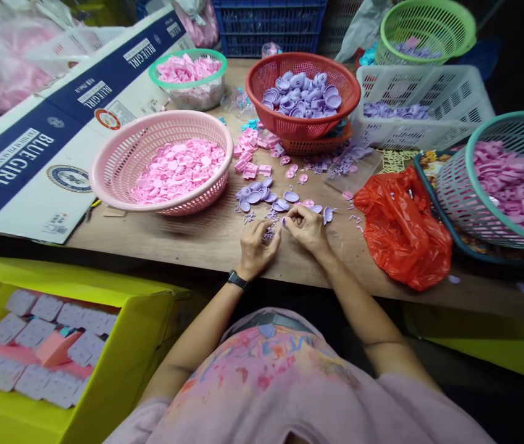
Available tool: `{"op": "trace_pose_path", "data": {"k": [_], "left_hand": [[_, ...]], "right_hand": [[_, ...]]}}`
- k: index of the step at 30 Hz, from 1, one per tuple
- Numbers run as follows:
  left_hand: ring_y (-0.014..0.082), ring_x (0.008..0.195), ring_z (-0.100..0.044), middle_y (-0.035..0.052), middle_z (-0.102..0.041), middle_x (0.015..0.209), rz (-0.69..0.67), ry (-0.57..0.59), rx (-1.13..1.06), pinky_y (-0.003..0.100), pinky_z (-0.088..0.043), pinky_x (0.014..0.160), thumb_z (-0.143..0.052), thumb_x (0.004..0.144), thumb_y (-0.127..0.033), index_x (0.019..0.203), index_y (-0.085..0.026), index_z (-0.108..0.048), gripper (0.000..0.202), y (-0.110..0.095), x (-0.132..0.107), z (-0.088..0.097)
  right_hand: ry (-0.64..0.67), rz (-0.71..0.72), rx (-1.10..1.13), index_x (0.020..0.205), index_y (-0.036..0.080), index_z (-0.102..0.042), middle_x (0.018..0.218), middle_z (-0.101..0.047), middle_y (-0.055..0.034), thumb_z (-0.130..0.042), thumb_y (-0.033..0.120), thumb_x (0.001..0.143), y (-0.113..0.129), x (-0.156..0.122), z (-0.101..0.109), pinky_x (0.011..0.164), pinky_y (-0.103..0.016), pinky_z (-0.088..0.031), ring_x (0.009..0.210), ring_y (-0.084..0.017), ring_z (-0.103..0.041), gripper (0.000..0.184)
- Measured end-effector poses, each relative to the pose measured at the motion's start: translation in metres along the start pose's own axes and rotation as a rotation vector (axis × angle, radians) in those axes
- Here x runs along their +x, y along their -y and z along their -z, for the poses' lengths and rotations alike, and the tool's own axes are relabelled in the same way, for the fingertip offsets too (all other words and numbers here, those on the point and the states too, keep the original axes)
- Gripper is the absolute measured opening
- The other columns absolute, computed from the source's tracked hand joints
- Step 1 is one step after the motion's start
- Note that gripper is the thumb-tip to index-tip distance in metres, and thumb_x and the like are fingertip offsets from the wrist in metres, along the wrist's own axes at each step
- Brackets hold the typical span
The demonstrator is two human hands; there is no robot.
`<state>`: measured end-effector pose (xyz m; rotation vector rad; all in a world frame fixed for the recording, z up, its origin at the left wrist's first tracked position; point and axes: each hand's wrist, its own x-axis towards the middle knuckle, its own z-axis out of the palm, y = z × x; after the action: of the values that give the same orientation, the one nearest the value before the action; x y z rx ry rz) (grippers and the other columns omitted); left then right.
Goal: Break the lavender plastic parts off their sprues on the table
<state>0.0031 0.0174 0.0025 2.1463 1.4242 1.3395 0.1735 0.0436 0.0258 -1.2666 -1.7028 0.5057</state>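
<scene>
Head view showed the left hand (258,243) curled over tiny purple bits (270,232), its hold impossible to tell; the right hand (305,226) pinched nearly closed, seemingly on a small purple piece (284,222). Purple oval pieces (254,197) lay just beyond on the tabletop (197,246). Fingertip handling of small parts appeared underway, and the next move probably called for a steady pinch

The left forearm (201,332) and right forearm (358,290), both bare, cross the tabletop's (187,237) near edge, converging inward. The left hand (257,248) has bent fingers, its thumb toward the right hand (307,228), which sits slightly farther from that edge, fingertips drawn together near its thumb.
</scene>
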Motion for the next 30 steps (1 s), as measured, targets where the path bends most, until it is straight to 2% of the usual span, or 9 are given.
{"op": "trace_pose_path", "data": {"k": [3,6,10,13,15,18,23,26,30], "left_hand": [[0.0212,0.093,-0.064,0.0077,-0.068,0.095,0.068,-0.049,0.06,0.035,-0.05,0.087,-0.055,0.095,-0.026,0.098,-0.02,-0.063,0.01,0.011,0.015,0.012],[0.0253,0.096,-0.061,0.0104,-0.065,0.097,0.142,-0.089,0.162,0.04,-0.048,0.09,-0.057,0.092,-0.023,0.099,-0.019,-0.063,0.01,0.037,0.037,0.02],[0.0313,0.1,-0.059,0.0141,-0.062,0.101,0.233,-0.04,0.236,0.048,-0.046,0.096,-0.067,0.08,-0.021,0.098,-0.016,-0.063,0.019,0.076,0.063,0.016],[0.0312,0.096,-0.059,0.0117,-0.062,0.092,0.261,-0.007,0.261,0.049,-0.046,0.095,-0.069,0.073,-0.016,0.087,-0.018,-0.062,0.016,0.09,0.073,0.008],[0.0289,0.091,-0.059,0.0095,-0.062,0.087,0.258,-0.001,0.264,0.046,-0.047,0.091,-0.066,0.071,-0.014,0.08,-0.019,-0.06,0.012,0.09,0.074,0.006],[0.0235,0.079,-0.058,0.0067,-0.062,0.081,0.264,-0.018,0.239,0.038,-0.048,0.081,-0.062,0.072,-0.012,0.077,-0.019,-0.06,0.009,0.08,0.071,0.011],[0.0154,0.07,-0.057,0.0026,-0.064,0.082,0.288,-0.135,0.111,0.029,-0.046,0.074,-0.062,0.084,-0.022,0.082,-0.019,-0.062,0.003,0.054,0.052,0.025],[0.0108,0.063,-0.055,-0.0009,-0.065,0.078,0.354,-0.16,-0.035,0.024,-0.044,0.066,-0.063,0.087,-0.029,0.085,-0.02,-0.062,0.01,0.039,0.037,0.025],[0.0071,0.054,-0.052,-0.0024,-0.064,0.076,0.449,-0.159,-0.214,0.021,-0.04,0.054,-0.065,0.088,-0.036,0.088,-0.02,-0.059,0.017,0.027,0.025,0.018]], "right_hand": [[0.033,0.074,-0.215,0.077,0.021,-0.061,0.077,-0.063,-0.004,-0.056,0.016,0.083,-0.015,0.003,0.011,0.075,-0.033,-0.047,0.075,-0.019,-0.057,0.008],[0.02,0.035,-0.408,0.082,0.019,-0.064,0.083,-0.064,-0.0089,-0.054,0.014,0.084,-0.032,0.004,0.019,0.082,-0.038,-0.046,0.083,-0.025,-0.056,0.011],[-0.036,-0.027,-0.552,0.09,0.018,-0.069,0.091,-0.063,-0.0123,-0.055,0.016,0.087,-0.043,0.001,0.024,0.085,-0.043,-0.045,0.09,-0.029,-0.053,0.014],[-0.068,0.01,-0.543,0.097,0.019,-0.071,0.097,-0.063,-0.0122,-0.06,0.022,0.09,-0.038,0.001,0.022,0.088,-0.044,-0.044,0.095,-0.029,-0.053,0.014],[-0.015,0.075,-0.46,0.097,0.019,-0.071,0.099,-0.065,-0.0112,-0.06,0.023,0.092,-0.031,0.002,0.018,0.091,-0.044,-0.045,0.098,-0.028,-0.054,0.013],[0.158,0.194,-0.292,0.091,0.02,-0.07,0.095,-0.066,-0.0084,-0.061,0.022,0.093,-0.02,0.001,0.008,0.091,-0.041,-0.046,0.097,-0.025,-0.057,0.01],[0.403,0.282,-0.12,0.089,0.02,-0.067,0.091,-0.064,-0.0051,-0.066,0.022,0.091,-0.009,-0.007,-0.006,0.084,-0.034,-0.048,0.091,-0.021,-0.058,0.003],[0.454,0.273,-0.11,0.089,0.02,-0.066,0.09,-0.064,-0.0051,-0.068,0.024,0.091,-0.009,-0.011,-0.011,0.08,-0.033,-0.048,0.087,-0.02,-0.058,0.005],[0.451,0.246,-0.104,0.095,0.019,-0.067,0.09,-0.067,-0.0059,-0.062,0.019,0.094,-0.013,-0.012,-0.014,0.078,-0.032,-0.049,0.083,-0.02,-0.06,0.005]]}}
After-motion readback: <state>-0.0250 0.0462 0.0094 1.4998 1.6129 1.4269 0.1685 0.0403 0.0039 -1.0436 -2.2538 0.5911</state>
